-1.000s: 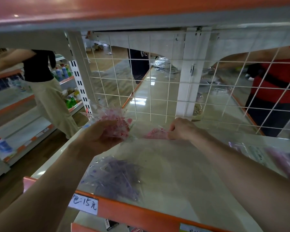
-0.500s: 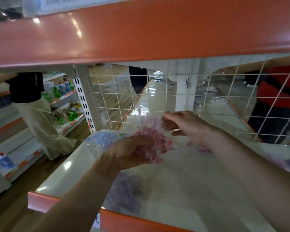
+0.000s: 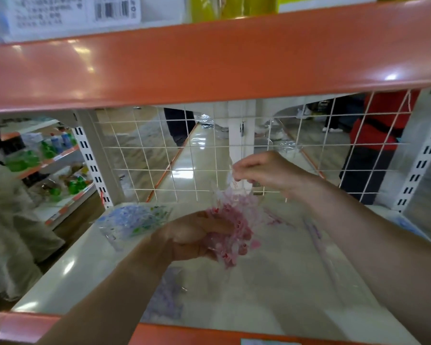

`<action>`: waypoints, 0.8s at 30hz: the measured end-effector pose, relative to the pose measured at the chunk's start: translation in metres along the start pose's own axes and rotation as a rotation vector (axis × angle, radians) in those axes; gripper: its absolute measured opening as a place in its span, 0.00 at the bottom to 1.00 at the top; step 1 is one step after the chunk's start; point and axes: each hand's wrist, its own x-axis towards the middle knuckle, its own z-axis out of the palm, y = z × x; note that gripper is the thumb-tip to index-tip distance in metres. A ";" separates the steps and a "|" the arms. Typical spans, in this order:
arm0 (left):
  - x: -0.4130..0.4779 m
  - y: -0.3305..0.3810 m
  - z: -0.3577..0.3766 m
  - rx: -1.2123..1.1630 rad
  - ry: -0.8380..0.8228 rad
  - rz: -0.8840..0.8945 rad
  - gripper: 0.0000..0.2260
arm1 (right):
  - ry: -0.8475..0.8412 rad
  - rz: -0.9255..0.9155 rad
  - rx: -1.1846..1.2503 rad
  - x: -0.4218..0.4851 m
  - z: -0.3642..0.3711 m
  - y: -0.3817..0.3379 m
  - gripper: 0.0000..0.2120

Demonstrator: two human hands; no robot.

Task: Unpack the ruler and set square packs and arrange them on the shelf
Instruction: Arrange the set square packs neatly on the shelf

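Observation:
My left hand (image 3: 192, 239) grips a bundle of clear packs, pink-printed ones (image 3: 235, 225) on its right side and blue-green ones (image 3: 132, 221) sticking out to the left. It hovers above the white shelf (image 3: 271, 282). My right hand (image 3: 266, 170) is raised above the bundle and pinches the top edge of one clear pink pack. A purple pack (image 3: 166, 297) lies on the shelf under my left forearm. Another pink pack (image 3: 275, 219) lies flat further back, and a long clear pack (image 3: 319, 242) lies to the right.
An orange shelf edge (image 3: 209, 58) hangs close overhead. A white wire grid (image 3: 189, 158) backs the shelf. A person in a red top (image 3: 381, 135) stands behind the grid at right. Another person in light trousers (image 3: 8, 207) stands in the aisle at left.
The view tilted upward, so the upper orange shelf fills more of the frame. My right hand left the pink pack on the shelf, rose, and now pinches a pack from the bundle my left hand lifted.

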 end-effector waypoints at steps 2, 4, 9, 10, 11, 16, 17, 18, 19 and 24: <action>0.001 -0.002 0.003 0.023 -0.042 -0.014 0.09 | -0.011 0.012 -0.014 0.000 0.002 0.000 0.06; 0.001 -0.004 0.000 -0.004 -0.055 -0.032 0.19 | 0.053 0.049 0.043 -0.001 -0.004 0.001 0.04; -0.002 -0.007 -0.014 -0.191 -0.045 -0.051 0.17 | 0.208 0.141 0.477 -0.007 -0.032 0.009 0.04; 0.000 -0.007 -0.016 -0.268 -0.014 -0.045 0.18 | 0.200 0.136 0.529 -0.009 -0.034 0.011 0.04; 0.001 -0.006 -0.018 -0.336 0.027 -0.036 0.19 | 0.175 0.126 0.567 -0.011 -0.035 0.013 0.05; 0.008 0.003 -0.018 -0.501 0.140 0.051 0.20 | 0.106 0.102 0.658 -0.020 -0.024 0.027 0.09; 0.009 0.004 -0.017 -0.519 0.141 0.052 0.20 | 0.104 0.081 0.614 -0.021 -0.022 0.031 0.05; 0.010 0.005 -0.016 -0.538 0.136 0.057 0.19 | 0.092 0.063 0.569 -0.023 -0.021 0.033 0.02; 0.011 0.006 -0.015 -0.556 0.139 0.065 0.17 | 0.075 0.050 0.524 -0.025 -0.019 0.037 0.05; 0.012 0.009 -0.010 -0.577 0.138 0.105 0.11 | 0.088 0.046 0.474 -0.029 -0.018 0.040 0.14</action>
